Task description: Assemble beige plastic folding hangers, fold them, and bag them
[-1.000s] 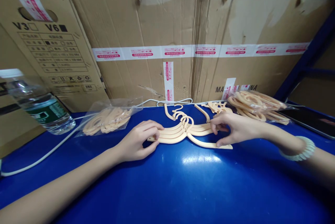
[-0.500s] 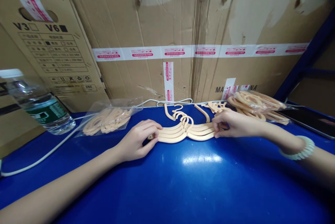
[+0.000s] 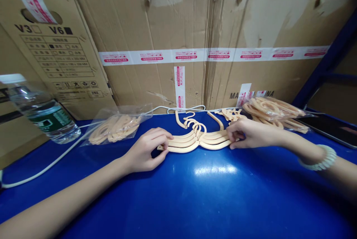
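Item: stack of small cream hangers (image 3: 196, 140), lying flat on the blue table (image 3: 195, 194), mid-scene, between both hands.
Axis: the stack's long axis is running left to right. The arms are sweeping out to either side, and the hooks are bunching at the centre and pointing far, toward the cardboard boxes (image 3: 178, 26).
Left hand (image 3: 145, 151): pinching the stack's left tips between thumb and curled fingers. The stack is lying to its right.
Right hand (image 3: 248, 134): pinching the right tips, fingers on top and thumb beneath. The stack is lying to its left. A pale bracelet (image 3: 320, 159) is sitting on the wrist.
Nearness: both hands are touching the stack, one at each end.
Surroundings: a bagged batch (image 3: 114, 127) is resting far left, near a water bottle (image 3: 41, 114). A second bag (image 3: 275, 114) is lying far right, with loose hangers (image 3: 230, 114) just beside it.
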`<state>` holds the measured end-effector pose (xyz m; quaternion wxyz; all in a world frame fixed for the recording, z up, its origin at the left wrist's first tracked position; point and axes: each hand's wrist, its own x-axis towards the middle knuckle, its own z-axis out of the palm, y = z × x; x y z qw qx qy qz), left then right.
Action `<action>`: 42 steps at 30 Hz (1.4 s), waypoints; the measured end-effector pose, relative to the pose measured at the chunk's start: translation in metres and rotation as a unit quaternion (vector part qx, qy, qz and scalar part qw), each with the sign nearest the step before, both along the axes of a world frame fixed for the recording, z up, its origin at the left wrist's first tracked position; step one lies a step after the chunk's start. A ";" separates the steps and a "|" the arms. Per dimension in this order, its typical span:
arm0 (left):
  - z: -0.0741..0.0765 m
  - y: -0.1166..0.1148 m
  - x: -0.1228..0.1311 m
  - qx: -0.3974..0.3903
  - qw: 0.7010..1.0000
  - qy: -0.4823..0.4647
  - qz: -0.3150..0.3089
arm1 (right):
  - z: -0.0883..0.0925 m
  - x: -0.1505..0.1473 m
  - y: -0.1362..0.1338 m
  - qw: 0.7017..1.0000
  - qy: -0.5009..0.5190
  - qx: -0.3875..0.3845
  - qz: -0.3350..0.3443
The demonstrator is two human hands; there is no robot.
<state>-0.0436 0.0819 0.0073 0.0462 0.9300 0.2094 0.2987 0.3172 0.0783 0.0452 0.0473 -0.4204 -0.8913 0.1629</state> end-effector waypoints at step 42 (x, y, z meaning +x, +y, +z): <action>0.025 0.087 0.037 -0.041 0.993 0.108 -0.013 | -0.005 -0.078 0.124 0.979 0.116 0.169 0.003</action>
